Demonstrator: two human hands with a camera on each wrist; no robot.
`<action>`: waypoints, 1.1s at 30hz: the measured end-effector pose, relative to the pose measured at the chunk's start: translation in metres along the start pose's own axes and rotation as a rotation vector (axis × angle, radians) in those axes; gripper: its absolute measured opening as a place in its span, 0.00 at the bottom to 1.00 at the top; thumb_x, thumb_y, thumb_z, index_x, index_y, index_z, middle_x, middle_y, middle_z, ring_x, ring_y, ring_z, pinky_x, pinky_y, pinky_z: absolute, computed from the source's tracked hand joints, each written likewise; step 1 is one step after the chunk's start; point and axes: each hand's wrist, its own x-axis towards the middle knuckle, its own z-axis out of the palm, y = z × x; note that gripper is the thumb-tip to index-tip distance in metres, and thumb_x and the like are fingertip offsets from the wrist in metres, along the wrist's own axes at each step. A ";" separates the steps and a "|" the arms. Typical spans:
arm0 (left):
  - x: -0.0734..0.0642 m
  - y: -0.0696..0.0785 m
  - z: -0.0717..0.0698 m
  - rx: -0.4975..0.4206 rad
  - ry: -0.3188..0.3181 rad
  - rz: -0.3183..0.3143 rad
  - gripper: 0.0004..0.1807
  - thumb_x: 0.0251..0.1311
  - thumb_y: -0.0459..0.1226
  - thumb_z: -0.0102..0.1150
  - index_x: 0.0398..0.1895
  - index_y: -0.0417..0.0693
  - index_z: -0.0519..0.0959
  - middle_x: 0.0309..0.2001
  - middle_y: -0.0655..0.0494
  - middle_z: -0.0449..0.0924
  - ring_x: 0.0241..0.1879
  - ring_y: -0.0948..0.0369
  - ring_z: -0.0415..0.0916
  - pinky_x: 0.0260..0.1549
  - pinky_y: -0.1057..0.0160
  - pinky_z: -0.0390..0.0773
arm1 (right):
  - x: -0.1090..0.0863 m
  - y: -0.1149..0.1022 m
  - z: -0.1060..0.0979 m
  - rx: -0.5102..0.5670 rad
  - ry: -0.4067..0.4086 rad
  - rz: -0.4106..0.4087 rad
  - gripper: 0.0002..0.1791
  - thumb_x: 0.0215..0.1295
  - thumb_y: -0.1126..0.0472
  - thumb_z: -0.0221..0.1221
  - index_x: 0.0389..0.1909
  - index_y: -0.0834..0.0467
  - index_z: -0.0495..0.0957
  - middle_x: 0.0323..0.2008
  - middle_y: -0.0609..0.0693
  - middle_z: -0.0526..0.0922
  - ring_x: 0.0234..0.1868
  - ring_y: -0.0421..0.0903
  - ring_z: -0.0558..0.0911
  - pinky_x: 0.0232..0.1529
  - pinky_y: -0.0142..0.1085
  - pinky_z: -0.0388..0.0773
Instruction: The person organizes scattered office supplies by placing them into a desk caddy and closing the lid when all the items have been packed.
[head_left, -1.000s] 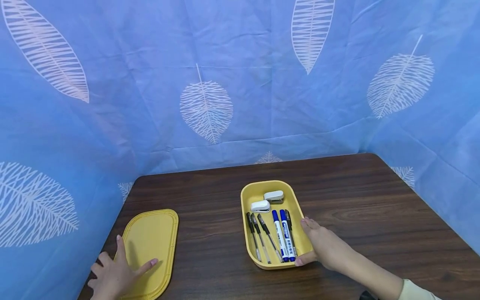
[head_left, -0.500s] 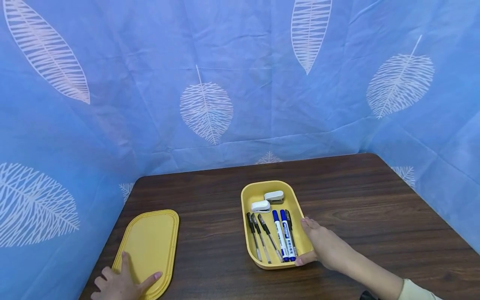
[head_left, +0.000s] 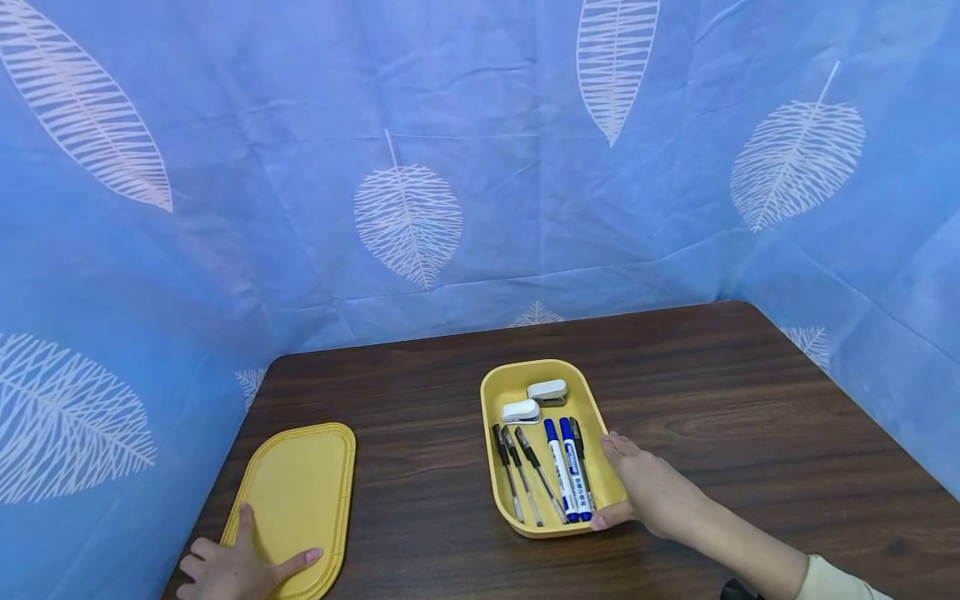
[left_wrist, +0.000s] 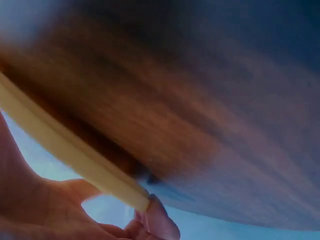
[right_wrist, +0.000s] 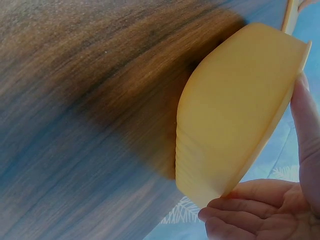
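Observation:
In the head view, my left hand (head_left: 232, 567) lies at the yellow lid (head_left: 300, 492), which is flat on the table at left. Its thumb rests on the lid's top face, and its index finger is along the left edge. In the left wrist view, a fingertip (left_wrist: 161, 220) hooks around the edge of the lid (left_wrist: 75, 145). My right hand (head_left: 656, 493) holds the near right corner of a yellow box (head_left: 491, 483), thumb at the front rim, fingers along the right side. Inside lie two blue-capped whiteboard markers (head_left: 573, 471), several black-capped pens (head_left: 534, 462) and two small white staplers (head_left: 521, 412).
The dark wood table (head_left: 420, 467) has rounded far corners. A blue cloth (head_left: 480, 200) with white leaf prints hangs behind it and along both sides. Bare table lies between the lid and the box.
My left hand has come down and slightly right onto the lid, its index finger settling at the left edge. My right hand stays on the box, and the box's contents have not moved.

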 end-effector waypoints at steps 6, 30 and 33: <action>-0.007 -0.001 -0.001 -0.015 0.129 0.032 0.85 0.10 0.86 0.52 0.76 0.46 0.44 0.32 0.22 0.55 0.39 0.30 0.59 0.40 0.36 0.66 | 0.000 0.000 -0.001 -0.010 0.011 -0.003 0.63 0.34 0.37 0.72 0.65 0.76 0.62 0.66 0.75 0.63 0.66 0.69 0.67 0.62 0.58 0.68; -0.061 0.015 -0.039 -0.142 0.626 0.384 0.78 0.13 0.52 0.85 0.66 0.14 0.50 0.35 0.23 0.68 0.31 0.35 0.64 0.30 0.42 0.70 | -0.001 0.000 0.003 0.005 0.017 0.006 0.64 0.33 0.36 0.72 0.65 0.75 0.62 0.66 0.75 0.63 0.66 0.69 0.67 0.62 0.59 0.68; -0.073 0.022 -0.041 -0.251 0.605 0.397 0.70 0.20 0.42 0.86 0.66 0.16 0.53 0.37 0.24 0.72 0.34 0.36 0.67 0.34 0.41 0.72 | 0.000 0.000 0.003 -0.007 0.023 -0.003 0.64 0.33 0.36 0.71 0.65 0.75 0.63 0.66 0.75 0.63 0.65 0.69 0.67 0.61 0.59 0.68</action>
